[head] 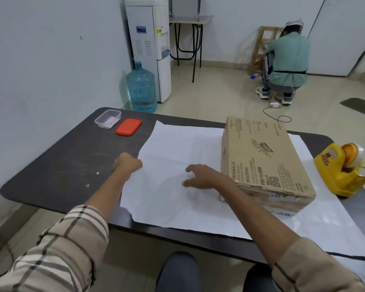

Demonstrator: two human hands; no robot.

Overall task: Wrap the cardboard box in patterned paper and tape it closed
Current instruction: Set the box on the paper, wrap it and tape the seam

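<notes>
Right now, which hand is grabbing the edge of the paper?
The left hand: it is closed in a fist on the left edge of the white paper. The right hand lies open on the sheet, fingers spread.

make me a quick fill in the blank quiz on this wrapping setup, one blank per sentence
1. The cardboard box sits on a sheet of ____ paper.
2. The left hand grips the paper's ____ edge.
3. The tape dispenser right of the box is ____ in colour.
4. The red lid lies ____ the clear container, not on it.

Missing words: white; left; yellow; beside
</notes>
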